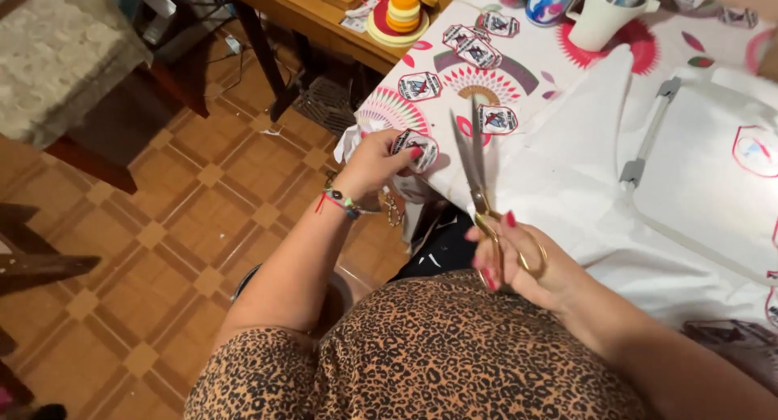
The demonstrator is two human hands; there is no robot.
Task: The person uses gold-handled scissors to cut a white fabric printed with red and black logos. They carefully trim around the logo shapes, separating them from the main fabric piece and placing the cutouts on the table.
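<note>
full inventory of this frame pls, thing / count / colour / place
embroidered patch in hand: 1, white with red edge, at the table's left edge
loose patches: at least five, white, red and blue, on the tablecloth
scissors: 1, steel blades, gold handles, blades pointing up
white fabric: 1, over the table's near side
embroidery hoop frame: 1, white and grey, right
cup of pens: 1, white, top
stacked rings: orange and yellow, top centre
tablecloth: 1, white with red pattern
tiled floor: brown, left
left hand: fingers pinch the patch, beaded bracelet at wrist
right hand: fingers through scissor handles
</note>
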